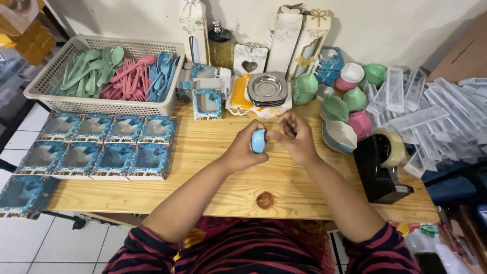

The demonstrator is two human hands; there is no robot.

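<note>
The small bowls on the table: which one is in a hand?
The light blue bowl, gripped in the left hand above the table's middle. The other bowls sit stacked or loose along the table's far right side, untouched.

You sit at a pale pine table with a dark knot near its front edge, pushed against a plain off-white wall behind it, with white floor tiles below its left end under even light.

Left hand grips a small blue bowl over the wooden table, right hand just beside it (fingers curled), tape dispenser nearby.
</note>
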